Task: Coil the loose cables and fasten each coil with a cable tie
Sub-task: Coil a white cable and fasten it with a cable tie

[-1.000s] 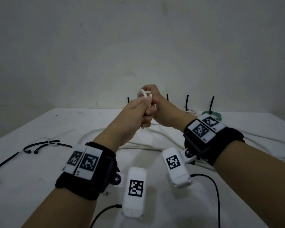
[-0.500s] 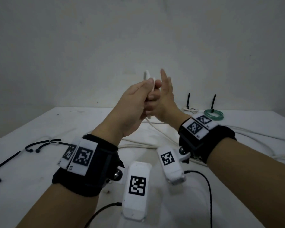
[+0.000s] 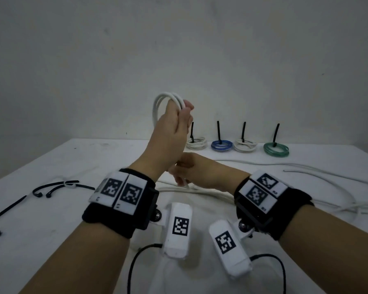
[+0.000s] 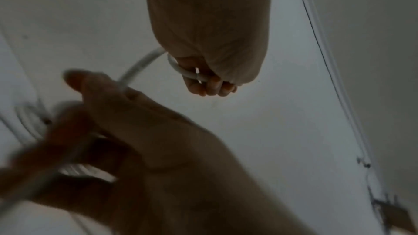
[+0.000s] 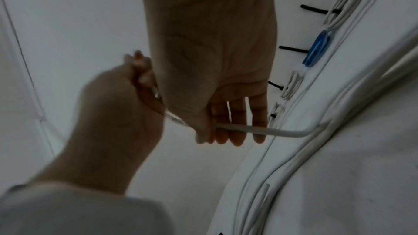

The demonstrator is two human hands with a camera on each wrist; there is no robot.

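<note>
Looping above the counter [image 3: 51, 209], the white cable [image 3: 166, 98] forms smooth round turns that stand upright, held high in the left hand [image 3: 170, 132], whose grip is closed around the loops. From that grip the cable's free length runs down to the right hand [image 3: 191, 170], lower and just behind the left wrist; in the right wrist view its fingers [image 5: 237, 131] curl round the round, rubbery strand, which leaves them sideways and bends onto the cloth-covered counter. Beyond the grips four tied coils [image 3: 221, 145] lie flat in a row, white, blue, white and green, each with a stiff black cable tie [image 3: 218, 132] pointing upward. Left of the grips, loose black ties [image 3: 57, 185] lie scattered.
</note>
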